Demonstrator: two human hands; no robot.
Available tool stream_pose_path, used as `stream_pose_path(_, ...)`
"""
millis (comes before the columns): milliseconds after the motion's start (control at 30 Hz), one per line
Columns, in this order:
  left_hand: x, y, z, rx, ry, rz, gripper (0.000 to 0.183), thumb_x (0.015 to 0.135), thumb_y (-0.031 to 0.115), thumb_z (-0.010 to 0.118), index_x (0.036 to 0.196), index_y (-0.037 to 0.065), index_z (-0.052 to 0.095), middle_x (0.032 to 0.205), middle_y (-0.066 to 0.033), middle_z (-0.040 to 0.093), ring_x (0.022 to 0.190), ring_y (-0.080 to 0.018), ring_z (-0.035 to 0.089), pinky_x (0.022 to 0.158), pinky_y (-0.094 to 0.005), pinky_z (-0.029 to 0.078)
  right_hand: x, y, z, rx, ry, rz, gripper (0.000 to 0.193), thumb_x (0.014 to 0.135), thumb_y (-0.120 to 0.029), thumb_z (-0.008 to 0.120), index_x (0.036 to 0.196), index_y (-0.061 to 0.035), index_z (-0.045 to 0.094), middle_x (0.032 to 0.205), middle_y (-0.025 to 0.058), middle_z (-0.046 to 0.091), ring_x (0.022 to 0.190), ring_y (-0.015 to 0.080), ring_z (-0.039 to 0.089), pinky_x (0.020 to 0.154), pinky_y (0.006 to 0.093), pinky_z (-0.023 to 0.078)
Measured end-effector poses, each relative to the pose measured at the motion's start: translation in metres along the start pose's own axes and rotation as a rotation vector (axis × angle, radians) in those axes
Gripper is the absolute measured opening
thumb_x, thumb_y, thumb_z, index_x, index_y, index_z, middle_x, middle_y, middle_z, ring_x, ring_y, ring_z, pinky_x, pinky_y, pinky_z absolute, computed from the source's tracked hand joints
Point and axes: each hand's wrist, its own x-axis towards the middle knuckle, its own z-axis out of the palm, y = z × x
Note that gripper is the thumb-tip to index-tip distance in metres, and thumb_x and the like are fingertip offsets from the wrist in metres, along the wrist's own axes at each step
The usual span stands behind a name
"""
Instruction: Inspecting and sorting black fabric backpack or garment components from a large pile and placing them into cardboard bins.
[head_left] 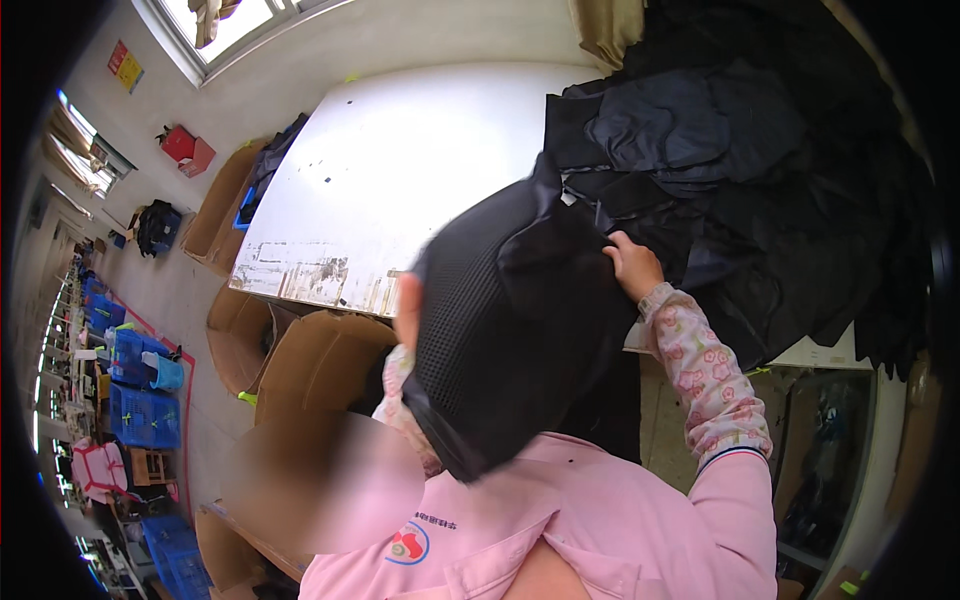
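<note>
A black garment (520, 330), with a ribbed or mesh-textured panel along its left part, is raised in front of my chest and spans both hands. My right hand (633, 265) is closed on its upper right edge, fingers bent over the cloth. At the garment's left edge, my left hand (407, 310) shows only in part; one digit points upward and the cloth covers the rest, apparently gripped there. Beyond my right hand lies a heap of black and dark grey garments (690, 130) on the white table (430, 130).
Open cardboard boxes (320, 360) stand below the table's left side. Farther left are blue crates (145, 415) on the floor and a red box (185, 150) on the wall. A shelf with a dark glass-like front (825, 450) stands at lower right.
</note>
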Motion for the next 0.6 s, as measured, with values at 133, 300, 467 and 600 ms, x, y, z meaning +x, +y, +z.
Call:
stream_pose_path(133, 0.034, 0.125, -0.041, 0.989, -0.244, -0.208, 0.037, 0.096, 0.016, 0.052, 0.126, -0.005, 0.053, 0.125, -0.0126, 0.059, 0.115, -0.0228, 0.055, 0.1, -0.0366, 0.041, 0.013, 0.098, -0.031, 0.396, 0.272, -0.09, 0.028, 0.09, -0.019, 0.062, 0.112, -0.0025, 0.057, 0.092, 0.017, 0.068, 0.089, 0.0248, 0.067, 0.077, 0.0349, 0.052)
stream_pose_path(300, 0.064, 0.175, -0.06, 0.959, -0.162, -0.133, 0.031, 0.095, 0.014, 0.054, 0.121, -0.003, 0.058, 0.114, -0.0112, 0.065, 0.105, -0.0193, 0.061, 0.092, -0.0307, 0.047, -0.021, 0.008, -0.128, 1.407, -0.038, -0.041, 0.021, 0.095, -0.007, 0.054, 0.115, -0.001, 0.057, 0.106, 0.0055, 0.065, 0.093, 0.012, 0.063, 0.084, 0.0253, 0.051)
stream_pose_path(467, 0.131, 0.233, -0.035, 1.395, -0.126, 0.204, 0.028, 0.093, 0.018, 0.061, 0.114, -0.001, 0.06, 0.105, -0.0088, 0.067, 0.088, -0.0165, 0.066, 0.073, -0.0267, 0.053, -0.035, -0.023, -0.064, 1.319, -0.035, -0.166, 0.057, 0.088, -0.004, 0.062, 0.14, 0.0, 0.037, 0.096, 0.0025, 0.065, 0.077, 0.0078, 0.061, 0.07, 0.0212, 0.049)
stream_pose_path(600, 0.173, 0.174, -0.029, 2.751, 0.491, 0.643, 0.052, 0.08, 0.023, 0.074, 0.124, 0.005, 0.054, 0.112, -0.0158, 0.062, 0.104, -0.0263, 0.06, 0.09, -0.0386, 0.047, -0.043, -0.035, 0.097, 1.177, 0.111, 0.044, 0.056, 0.086, -0.004, 0.064, 0.135, -0.0011, 0.038, 0.075, 0.002, 0.061, 0.06, 0.007, 0.054, 0.054, 0.0248, 0.044)
